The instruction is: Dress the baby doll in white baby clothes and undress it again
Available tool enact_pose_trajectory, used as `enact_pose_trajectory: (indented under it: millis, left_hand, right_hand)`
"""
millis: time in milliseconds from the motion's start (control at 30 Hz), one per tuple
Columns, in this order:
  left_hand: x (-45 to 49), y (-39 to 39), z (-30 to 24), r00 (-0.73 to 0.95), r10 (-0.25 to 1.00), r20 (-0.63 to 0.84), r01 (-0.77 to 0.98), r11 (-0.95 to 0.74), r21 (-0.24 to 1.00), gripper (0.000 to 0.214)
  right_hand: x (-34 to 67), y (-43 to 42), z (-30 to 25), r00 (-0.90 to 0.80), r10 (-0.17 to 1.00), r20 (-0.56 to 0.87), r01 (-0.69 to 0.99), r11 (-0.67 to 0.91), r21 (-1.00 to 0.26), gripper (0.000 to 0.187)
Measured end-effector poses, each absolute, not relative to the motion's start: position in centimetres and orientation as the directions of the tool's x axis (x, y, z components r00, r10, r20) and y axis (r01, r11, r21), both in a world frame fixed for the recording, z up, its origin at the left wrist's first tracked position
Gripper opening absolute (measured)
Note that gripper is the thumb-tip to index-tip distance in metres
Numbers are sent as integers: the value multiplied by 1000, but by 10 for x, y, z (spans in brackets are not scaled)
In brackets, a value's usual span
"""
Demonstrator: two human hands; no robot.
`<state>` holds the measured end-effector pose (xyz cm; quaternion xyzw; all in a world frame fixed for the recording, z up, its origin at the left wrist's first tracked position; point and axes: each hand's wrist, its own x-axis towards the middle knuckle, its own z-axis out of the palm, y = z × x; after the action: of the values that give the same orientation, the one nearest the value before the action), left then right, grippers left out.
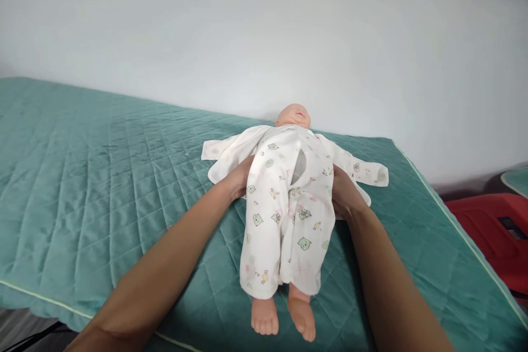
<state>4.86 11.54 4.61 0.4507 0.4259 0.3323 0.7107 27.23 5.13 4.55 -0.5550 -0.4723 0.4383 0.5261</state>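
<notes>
A baby doll (pixel 293 115) lies on its back, its head toward the wall and its bare feet toward me. White baby trousers (pixel 264 220) printed with green bears cover its legs and reach up over its belly. Under them a white baby top (pixel 225 148) lies spread, with its sleeves out to both sides. My left hand (pixel 242 175) is at the left side of the trousers, its fingers hidden behind the cloth. On the opposite side my right hand (pixel 342 190) touches the trousers in the same way, and its fingertips are hidden too.
A green quilted cover (pixel 124 176) with a pale piped edge lies beneath the doll. Behind it stands a white wall (pixel 247 38). Beyond the right edge is a red plastic object (pixel 495 231), perhaps a chair.
</notes>
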Motion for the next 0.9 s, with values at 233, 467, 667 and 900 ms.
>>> enact_pose_trajectory:
  millis: [233, 467, 667, 900]
  left_hand:
    - [47, 120, 39, 434, 839, -328, -96, 405, 909, 24]
    - [47, 122, 34, 445, 851, -278, -103, 357, 929, 22]
    - [48, 121, 37, 384, 871, -306, -89, 365, 927, 28]
    - [49, 120, 36, 341, 889, -307, -118, 364, 924, 19]
  right_hand:
    - [276, 50, 49, 212, 975, 59, 345, -18, -939, 36]
    - [282, 51, 42, 210, 958, 194, 643, 14, -765, 27]
    - [287, 59, 39, 273, 946, 174, 719, -81, -690, 27]
    - [291, 62, 42, 130, 985, 114, 720, -14, -694, 27]
